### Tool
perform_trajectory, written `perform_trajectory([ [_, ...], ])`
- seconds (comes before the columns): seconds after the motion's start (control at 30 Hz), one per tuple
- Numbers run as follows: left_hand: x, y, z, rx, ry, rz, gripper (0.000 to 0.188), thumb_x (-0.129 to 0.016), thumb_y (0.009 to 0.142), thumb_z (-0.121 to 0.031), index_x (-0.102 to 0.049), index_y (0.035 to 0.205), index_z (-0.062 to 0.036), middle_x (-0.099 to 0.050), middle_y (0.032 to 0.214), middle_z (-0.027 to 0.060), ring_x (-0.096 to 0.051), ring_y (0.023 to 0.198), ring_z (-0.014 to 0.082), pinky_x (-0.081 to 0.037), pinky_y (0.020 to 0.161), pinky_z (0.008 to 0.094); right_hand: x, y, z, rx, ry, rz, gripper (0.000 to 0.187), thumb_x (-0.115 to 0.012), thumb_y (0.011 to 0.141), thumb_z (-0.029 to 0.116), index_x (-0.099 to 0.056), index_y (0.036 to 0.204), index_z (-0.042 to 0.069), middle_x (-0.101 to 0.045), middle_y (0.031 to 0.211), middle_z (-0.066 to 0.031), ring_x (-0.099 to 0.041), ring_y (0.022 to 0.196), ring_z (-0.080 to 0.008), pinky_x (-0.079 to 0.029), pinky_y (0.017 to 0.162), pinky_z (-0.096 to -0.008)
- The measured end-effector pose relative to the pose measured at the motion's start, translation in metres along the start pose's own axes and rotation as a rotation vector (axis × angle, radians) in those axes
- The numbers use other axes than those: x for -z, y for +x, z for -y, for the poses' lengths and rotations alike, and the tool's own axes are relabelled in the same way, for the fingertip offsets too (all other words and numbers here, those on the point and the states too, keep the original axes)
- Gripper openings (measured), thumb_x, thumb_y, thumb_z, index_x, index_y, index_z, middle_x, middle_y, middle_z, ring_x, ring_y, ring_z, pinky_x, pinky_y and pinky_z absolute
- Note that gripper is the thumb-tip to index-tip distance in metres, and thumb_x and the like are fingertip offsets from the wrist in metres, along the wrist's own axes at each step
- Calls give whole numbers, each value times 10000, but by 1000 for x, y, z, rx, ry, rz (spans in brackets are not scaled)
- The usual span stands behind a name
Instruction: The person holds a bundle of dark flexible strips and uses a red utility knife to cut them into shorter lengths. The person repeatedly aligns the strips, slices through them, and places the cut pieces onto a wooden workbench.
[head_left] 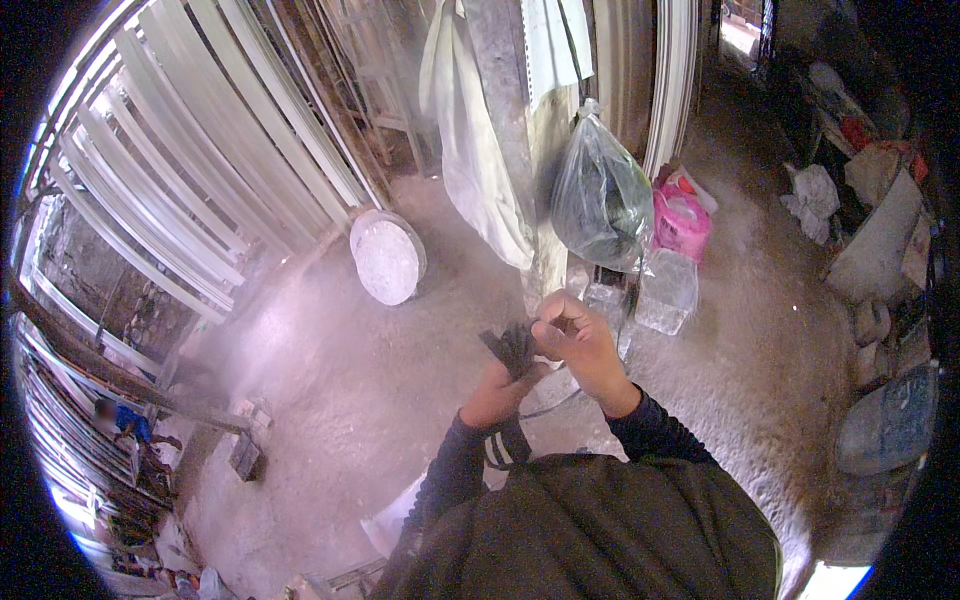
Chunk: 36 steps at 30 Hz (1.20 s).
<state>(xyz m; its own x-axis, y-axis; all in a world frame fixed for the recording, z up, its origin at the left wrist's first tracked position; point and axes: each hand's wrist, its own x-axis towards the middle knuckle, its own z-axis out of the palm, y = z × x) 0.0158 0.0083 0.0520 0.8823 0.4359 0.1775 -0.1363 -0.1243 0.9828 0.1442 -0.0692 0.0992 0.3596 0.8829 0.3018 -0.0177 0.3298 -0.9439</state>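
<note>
My left hand is closed around the lower end of a bundle of dark strips, which fan out above its thumb. I cannot tell what the strips are made of. Right beside the bundle, my right hand has its fingers curled and its thumb pressed against them. Whatever is in that pinch is too small or hidden to make out. A thin dark cord curves below the two hands. Beyond them hangs a clear plastic bag with dark contents, knotted at the top.
A round whitish tub or disc stands on the dusty floor. Long white mouldings lean at the left. A pale cloth hangs by a post; a pink bag sits behind. Sacks line the right. Another person is far left.
</note>
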Motion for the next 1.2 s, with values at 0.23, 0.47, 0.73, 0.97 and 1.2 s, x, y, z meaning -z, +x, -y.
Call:
perform_trajectory([
  [0.23, 6, -1, 33, 214, -333, -150, 193, -505, 851, -208, -495, 994, -78, -495, 801, -13, -487, 722, 112, -404, 634, 257, -12, 1, -50, 131, -17, 50, 403, -647, 752, 193, -442, 1066, 45, -499, 974, -28, -479, 953, -135, -387, 841, -271],
  [0.47, -4, 1, -35, 228, -604, -706, 221, -496, 857, -309, -479, 849, -89, -463, 714, -26, -431, 595, 98, -336, 489, 250, -58, 4, 35, -410, -263, 372, 460, -611, 777, 232, -421, 1150, 41, -534, 1017, -87, -510, 919, -168, -422, 796, -324],
  [0.73, 39, 0, -43, -137, -921, -478, 271, -353, 902, -375, -448, 814, -137, -263, 471, -40, -285, 383, 78, -251, 365, 233, -26, -28, -60, -410, -319, 508, 351, -488, 846, 344, -515, 1026, 44, -580, 782, -119, -546, 740, -195, -434, 676, -339],
  [0.97, 67, -15, -25, -283, -1030, -484, 256, -350, 901, -381, -461, 873, -152, -257, 477, -58, -232, 368, 46, -182, 320, 197, -15, -34, -33, -328, -698, 626, 427, -395, 858, 434, -466, 1010, 40, -557, 840, -229, -542, 809, -382, -408, 696, -438],
  [1.2, 84, -22, 19, -167, -1055, -565, 251, -408, 889, -353, -479, 982, -131, -411, 612, -18, -381, 508, 95, -335, 475, 225, -6, -51, -70, -371, -754, 530, 377, -377, 874, 381, -463, 1006, 38, -552, 794, -233, -537, 795, -394, -404, 687, -451],
])
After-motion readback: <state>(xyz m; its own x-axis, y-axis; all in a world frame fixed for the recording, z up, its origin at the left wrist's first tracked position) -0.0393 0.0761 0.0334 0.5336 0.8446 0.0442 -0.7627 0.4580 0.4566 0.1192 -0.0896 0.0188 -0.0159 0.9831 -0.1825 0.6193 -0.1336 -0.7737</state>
